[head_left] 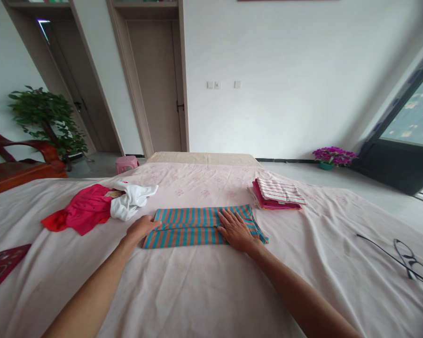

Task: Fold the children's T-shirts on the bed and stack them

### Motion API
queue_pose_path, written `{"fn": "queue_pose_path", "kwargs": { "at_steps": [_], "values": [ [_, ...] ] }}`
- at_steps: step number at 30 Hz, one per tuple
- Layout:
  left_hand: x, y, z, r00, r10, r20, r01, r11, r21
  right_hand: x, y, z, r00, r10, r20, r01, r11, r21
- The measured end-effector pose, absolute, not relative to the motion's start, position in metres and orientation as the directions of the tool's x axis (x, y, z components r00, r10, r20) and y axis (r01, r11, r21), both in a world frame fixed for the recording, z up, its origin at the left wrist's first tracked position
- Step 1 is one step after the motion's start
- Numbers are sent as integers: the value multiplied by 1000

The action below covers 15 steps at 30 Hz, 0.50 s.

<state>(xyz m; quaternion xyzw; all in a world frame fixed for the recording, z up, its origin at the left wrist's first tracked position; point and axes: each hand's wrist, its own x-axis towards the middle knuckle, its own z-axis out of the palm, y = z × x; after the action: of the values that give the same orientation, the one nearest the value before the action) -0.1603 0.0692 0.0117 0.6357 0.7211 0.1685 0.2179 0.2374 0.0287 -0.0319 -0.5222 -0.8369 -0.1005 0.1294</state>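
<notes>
A teal and orange striped garment [186, 234] lies folded into a long strip on the bed, with a lengthwise seam or fold along its middle. My left hand [140, 229] is at its left end, thumb over the edge and fingers curled, partly hidden, gripping the cloth. Flat on the right part of the strip rests my right hand [237, 231], fingers stretched out over the stripes. The fabric's right end, beyond that hand, is somewhat uneven and fans out toward me.
Crumpled red clothes [90, 209] and a white garment [130, 199] lie left. A folded stack with a striped top [280, 191] sits back right. Glasses [409, 263] rest at right, a dark red flat item [3, 267] at left. The bed sheet [183, 291] is wrinkled.
</notes>
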Motion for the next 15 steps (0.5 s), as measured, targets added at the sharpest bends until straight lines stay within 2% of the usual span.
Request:
{"fn": "queue_pose_path", "kwargs": {
  "at_steps": [7, 11, 15],
  "values": [
    [-153, 53, 16, -12, 986, -164, 653, 132, 746, 231, 28, -22, -382, 881, 278, 917, 400, -9],
    [-146, 48, 26, 80, 984, -159, 397, 115, 910, 227, 27, -21, -362, 897, 255, 924, 382, -30],
    [-119, 45, 52, 125, 981, -147, 243, 113, 963, 227, 25, -25, -352, 894, 276, 924, 378, -46]
  ]
}}
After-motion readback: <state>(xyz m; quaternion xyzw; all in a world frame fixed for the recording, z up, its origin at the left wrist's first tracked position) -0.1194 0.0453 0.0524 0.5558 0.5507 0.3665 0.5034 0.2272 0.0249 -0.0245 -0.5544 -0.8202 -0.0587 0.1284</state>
